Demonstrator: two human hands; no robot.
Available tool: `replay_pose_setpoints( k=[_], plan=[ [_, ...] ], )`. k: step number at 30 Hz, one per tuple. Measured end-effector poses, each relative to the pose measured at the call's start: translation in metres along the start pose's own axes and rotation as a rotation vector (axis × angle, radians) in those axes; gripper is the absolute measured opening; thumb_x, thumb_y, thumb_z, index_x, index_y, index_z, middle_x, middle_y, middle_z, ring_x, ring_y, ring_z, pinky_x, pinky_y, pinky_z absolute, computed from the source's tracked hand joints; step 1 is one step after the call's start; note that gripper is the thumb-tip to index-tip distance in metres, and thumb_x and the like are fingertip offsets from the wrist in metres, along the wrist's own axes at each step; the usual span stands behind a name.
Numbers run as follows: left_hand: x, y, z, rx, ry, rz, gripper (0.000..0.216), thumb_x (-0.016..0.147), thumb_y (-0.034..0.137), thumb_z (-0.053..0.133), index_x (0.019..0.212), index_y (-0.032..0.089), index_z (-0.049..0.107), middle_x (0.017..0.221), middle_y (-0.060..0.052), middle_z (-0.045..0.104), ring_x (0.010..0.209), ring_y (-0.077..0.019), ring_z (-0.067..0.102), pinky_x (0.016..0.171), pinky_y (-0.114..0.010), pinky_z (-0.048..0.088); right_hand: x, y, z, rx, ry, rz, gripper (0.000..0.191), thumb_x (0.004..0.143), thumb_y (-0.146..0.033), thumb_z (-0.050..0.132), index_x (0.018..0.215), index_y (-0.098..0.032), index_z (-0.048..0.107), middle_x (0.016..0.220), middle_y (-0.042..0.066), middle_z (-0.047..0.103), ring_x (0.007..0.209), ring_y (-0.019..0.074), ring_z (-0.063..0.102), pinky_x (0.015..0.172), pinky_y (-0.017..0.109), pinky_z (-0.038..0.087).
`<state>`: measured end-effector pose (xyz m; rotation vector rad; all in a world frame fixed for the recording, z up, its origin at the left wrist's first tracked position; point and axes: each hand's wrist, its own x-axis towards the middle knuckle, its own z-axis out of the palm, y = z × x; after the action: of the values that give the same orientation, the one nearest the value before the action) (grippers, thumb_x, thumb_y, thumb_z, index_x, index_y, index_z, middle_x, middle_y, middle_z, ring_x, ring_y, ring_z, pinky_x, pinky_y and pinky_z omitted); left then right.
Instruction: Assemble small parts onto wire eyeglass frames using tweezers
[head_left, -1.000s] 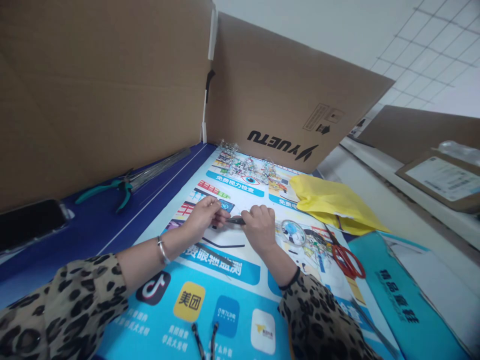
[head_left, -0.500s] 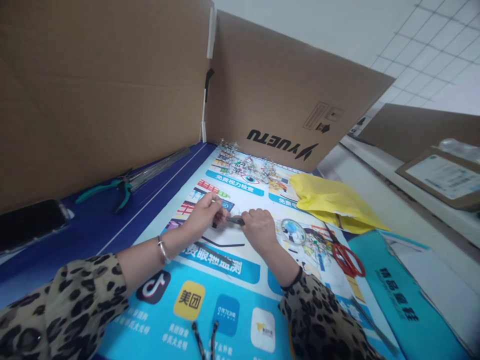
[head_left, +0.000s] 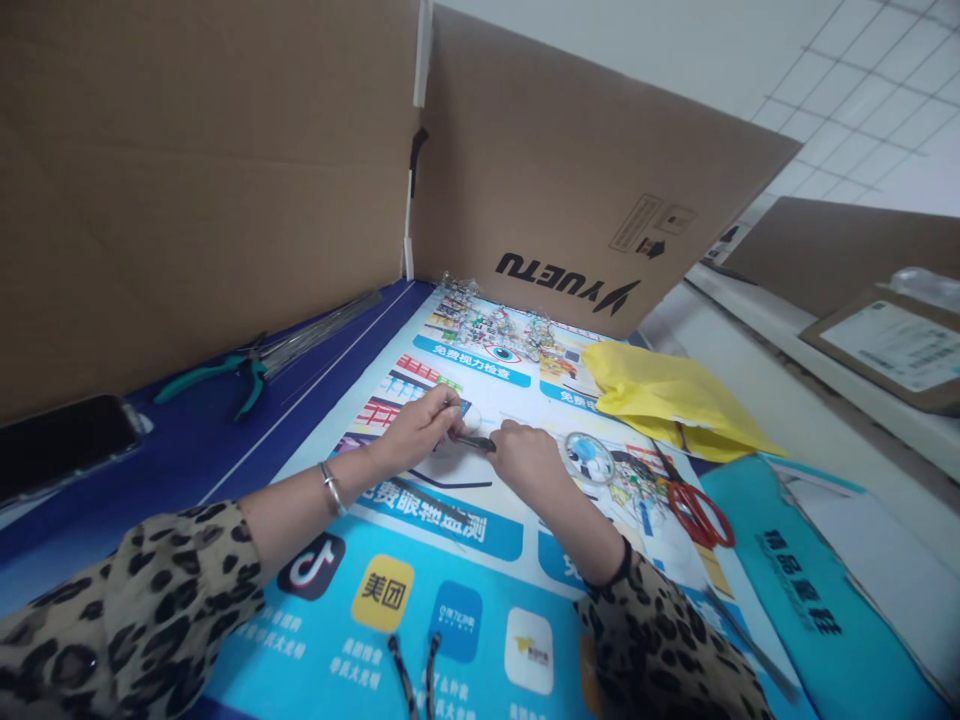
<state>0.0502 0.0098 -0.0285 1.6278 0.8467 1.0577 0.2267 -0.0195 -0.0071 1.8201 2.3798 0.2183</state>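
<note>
A: Two tall cardboard panels [head_left: 577, 150] stand beyond both hands, meeting in a corner. What lies under the hands from your end?

B: A blue tabletop [head_left: 214, 440] with a large printed sheet [head_left: 517, 405] across it. I have both hands over the middle of that sheet.

A: How do they stand?

B: The left hand [head_left: 421, 432] is pinched on one end of a slim dark piece [head_left: 475, 442]. The right hand [head_left: 531, 460] is curled around its other end, so the piece bridges the short gap between them. It's small and blurred on my feed, so I can't fairly say what it is.

A: What's out to the left hand's side?

B: I see teal-handled pliers [head_left: 251, 370] left of and beyond that hand, beside a bundle of thin metal lengths [head_left: 322, 333]. Farther left lies a dark phone [head_left: 64, 445].

A: And past the right hand?

B: Just to its right I have a clear round dish [head_left: 589, 460]; farther right, red-handled scissors [head_left: 697, 512]. A yellow bag [head_left: 671, 400] lies beyond them, and a teal packet [head_left: 795, 560] is well to the right.

A: Straight beyond the hands?

B: A heap of small glinting bits [head_left: 499, 325], near the foot of the panels. Just nearer than the hands, a thin dark strip [head_left: 457, 484] lies on the sheet.
</note>
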Motion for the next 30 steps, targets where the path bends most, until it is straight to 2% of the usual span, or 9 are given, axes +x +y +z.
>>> replay_pose_setpoints(
  k=[2, 5, 9, 11, 15, 17, 20, 24, 30],
  plan=[
    [0.000, 0.000, 0.000, 0.041, -0.022, -0.004, 0.008, 0.082, 0.027, 0.046, 0.078, 0.020, 0.049, 0.070, 0.001, 0.063, 0.059, -0.0102, 0.055, 0.056, -0.021, 0.042, -0.001, -0.001, -0.001, -0.014, -0.014, -0.004, 0.019, 0.082, -0.028, 0.049, 0.084, -0.020, 0.065, 0.086, 0.007, 0.063, 0.073, 0.0186, 0.060, 0.059, 0.028, 0.034],
    [0.000, -0.001, 0.001, -0.037, 0.041, -0.066, 0.010, 0.083, 0.030, 0.045, 0.082, 0.020, 0.046, 0.070, 0.001, 0.063, 0.061, -0.0116, 0.056, 0.057, -0.023, 0.043, 0.000, -0.001, 0.001, -0.020, 0.029, 0.009, 0.018, 0.081, -0.029, 0.049, 0.085, -0.020, 0.064, 0.085, 0.007, 0.062, 0.075, 0.0191, 0.058, 0.061, 0.028, 0.033],
    [0.004, -0.002, 0.001, -0.233, 0.132, -0.197, 0.015, 0.082, 0.034, 0.045, 0.079, 0.020, 0.042, 0.070, 0.000, 0.063, 0.064, -0.0137, 0.060, 0.056, -0.025, 0.044, 0.004, 0.002, 0.016, 0.026, 0.225, 0.035, 0.014, 0.079, -0.026, 0.052, 0.085, -0.020, 0.063, 0.086, 0.006, 0.061, 0.085, 0.0200, 0.052, 0.069, 0.030, 0.032],
    [0.006, -0.002, -0.001, -0.256, 0.192, -0.204, 0.015, 0.079, 0.033, 0.050, 0.076, 0.019, 0.044, 0.072, 0.000, 0.061, 0.063, -0.0123, 0.058, 0.053, -0.022, 0.041, 0.006, 0.004, 0.025, 0.078, 0.324, 0.054, 0.012, 0.079, -0.024, 0.052, 0.083, -0.020, 0.063, 0.084, 0.005, 0.060, 0.085, 0.0189, 0.050, 0.071, 0.029, 0.030],
    [0.008, -0.003, -0.003, -0.245, 0.303, -0.168, 0.013, 0.072, 0.028, 0.058, 0.069, 0.018, 0.050, 0.057, 0.005, 0.048, 0.047, -0.0063, 0.040, 0.044, -0.019, 0.029, 0.008, 0.007, 0.033, 0.110, 0.532, 0.024, 0.021, 0.085, -0.030, 0.047, 0.078, -0.019, 0.063, 0.077, 0.005, 0.057, 0.080, 0.0183, 0.046, 0.071, 0.030, 0.027],
    [0.008, -0.004, -0.002, -0.288, 0.282, -0.210, 0.014, 0.072, 0.029, 0.058, 0.068, 0.018, 0.051, 0.052, 0.007, 0.042, 0.042, -0.0054, 0.034, 0.041, -0.019, 0.025, 0.008, 0.006, 0.032, 0.078, 0.626, -0.013, 0.026, 0.088, -0.034, 0.044, 0.076, -0.019, 0.063, 0.074, 0.005, 0.055, 0.077, 0.0182, 0.044, 0.070, 0.031, 0.025],
    [0.006, -0.006, 0.003, -0.368, 0.246, -0.262, 0.016, 0.070, 0.030, 0.061, 0.066, 0.017, 0.051, 0.052, 0.006, 0.044, 0.041, -0.0051, 0.033, 0.039, -0.020, 0.023, 0.006, 0.003, 0.028, 0.000, 0.715, -0.062, 0.027, 0.089, -0.035, 0.044, 0.075, -0.021, 0.062, 0.072, 0.004, 0.054, 0.075, 0.0179, 0.041, 0.069, 0.033, 0.023],
    [0.002, -0.008, 0.009, -0.439, 0.231, -0.297, 0.015, 0.066, 0.028, 0.063, 0.066, 0.017, 0.053, 0.055, 0.004, 0.050, 0.043, -0.0058, 0.039, 0.041, -0.020, 0.028, 0.002, 0.000, 0.023, -0.126, 0.773, -0.118, 0.021, 0.089, -0.033, 0.045, 0.080, -0.021, 0.060, 0.072, 0.004, 0.052, 0.073, 0.0176, 0.039, 0.068, 0.034, 0.022],
    [-0.002, -0.005, 0.013, -0.405, 0.236, -0.319, 0.012, 0.067, 0.026, 0.061, 0.064, 0.016, 0.054, 0.055, 0.004, 0.051, 0.046, -0.0065, 0.042, 0.045, -0.020, 0.029, 0.000, -0.002, 0.021, -0.225, 0.825, -0.185, 0.012, 0.087, -0.026, 0.048, 0.085, -0.021, 0.059, 0.070, 0.003, 0.050, 0.071, 0.0168, 0.037, 0.068, 0.035, 0.021]
  ],
)
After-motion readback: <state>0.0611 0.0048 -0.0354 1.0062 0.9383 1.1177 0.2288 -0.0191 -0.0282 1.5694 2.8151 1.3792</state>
